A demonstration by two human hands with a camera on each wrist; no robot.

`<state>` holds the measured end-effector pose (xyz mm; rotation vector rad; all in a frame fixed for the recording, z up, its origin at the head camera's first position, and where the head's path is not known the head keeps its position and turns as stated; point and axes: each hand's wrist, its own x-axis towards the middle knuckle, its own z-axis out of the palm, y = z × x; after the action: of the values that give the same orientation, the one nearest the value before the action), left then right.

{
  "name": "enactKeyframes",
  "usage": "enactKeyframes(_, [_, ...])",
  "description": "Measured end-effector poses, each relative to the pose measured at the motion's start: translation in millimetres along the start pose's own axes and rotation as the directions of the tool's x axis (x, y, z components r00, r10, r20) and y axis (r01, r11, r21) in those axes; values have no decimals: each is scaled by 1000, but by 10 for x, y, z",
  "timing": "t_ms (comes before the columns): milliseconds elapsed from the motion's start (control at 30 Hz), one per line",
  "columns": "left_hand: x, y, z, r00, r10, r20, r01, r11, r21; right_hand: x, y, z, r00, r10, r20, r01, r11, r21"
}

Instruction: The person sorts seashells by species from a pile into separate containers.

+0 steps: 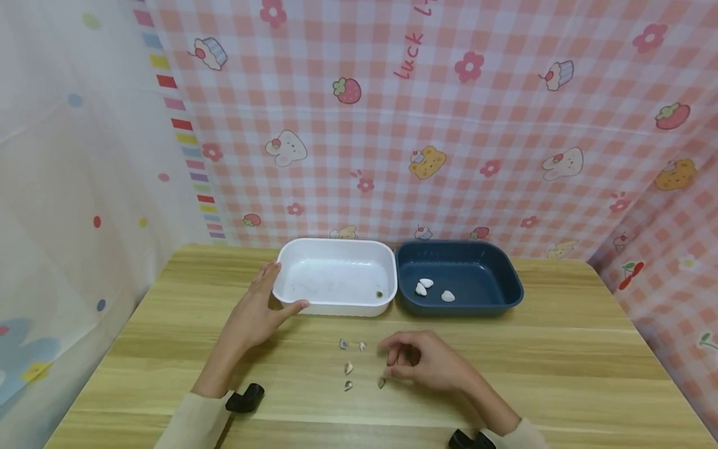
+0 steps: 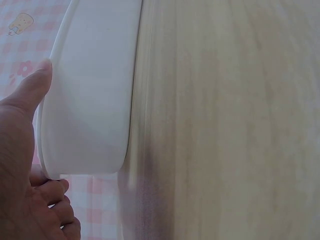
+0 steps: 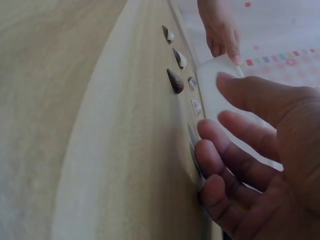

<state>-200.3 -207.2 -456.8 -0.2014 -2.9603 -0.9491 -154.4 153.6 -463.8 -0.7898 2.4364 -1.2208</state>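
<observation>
While the left hand (image 1: 255, 315) steadies the white tray (image 1: 336, 246), its thumb lying along the near front wall and its fingers against the tray's left corner, the right hand (image 1: 429, 362) hovers low over the wooden table (image 1: 561, 362) with its fingers loosely curled. They appear to grasp nothing, and the right wrist view shows the palm bare.

Five small shells lie loose on the table just to the left of the right fingertips. The nearest shell (image 1: 381, 382) sits just below the index fingertip; the others (image 1: 348, 368) are scattered a little further left, between the two hands and apart from one another.

Three white shells (image 1: 426, 284) already rest in the dark blue tray (image 1: 460, 249), which stands touching the white tray on its right side, beyond the right fingers. The white tray holds only a tiny dark speck (image 1: 379, 294) near its right wall. As a judgement, the sorting looks partly done: three pieces placed, five left on the table.

The table is pale wood grain, bare around the hands. A pink checked cloth (image 1: 449, 125) printed with strawberries, rabbits and cupcakes hangs behind it, and a white dotted curtain (image 1: 67, 187) hangs on the left. A black wrist-camera mount (image 1: 245, 398) shows at each cream sleeve.
</observation>
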Motion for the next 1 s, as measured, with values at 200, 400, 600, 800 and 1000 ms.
enactKeyframes(200, [-1, 0, 6, 1000, -6, 3, 6, 1000, 2, 0, 26, 35, 999, -28, 45, 29, 999, -19])
enactKeyframes(400, [0, -4, 2, 1000, -1, 0, 1, 1000, 16, -1, 47, 92, 996, -82, 35, 84, 995, -57])
enactKeyframes(600, [13, -2, 12, 1000, 11, 0, -11, 1000, 5, -10, 60, 116, 995, -99, 4, 99, 992, -80])
enactKeyframes(800, [18, 0, 16, 1000, 8, 2, -8, 1000, -8, -6, 73, 114, 997, -75, 1, 75, 994, -75])
enactKeyframes(1000, [4, -2, 6, 1000, 5, 1, -5, 1000, -1, 2, 71, 104, 998, -66, 22, 68, 995, -71])
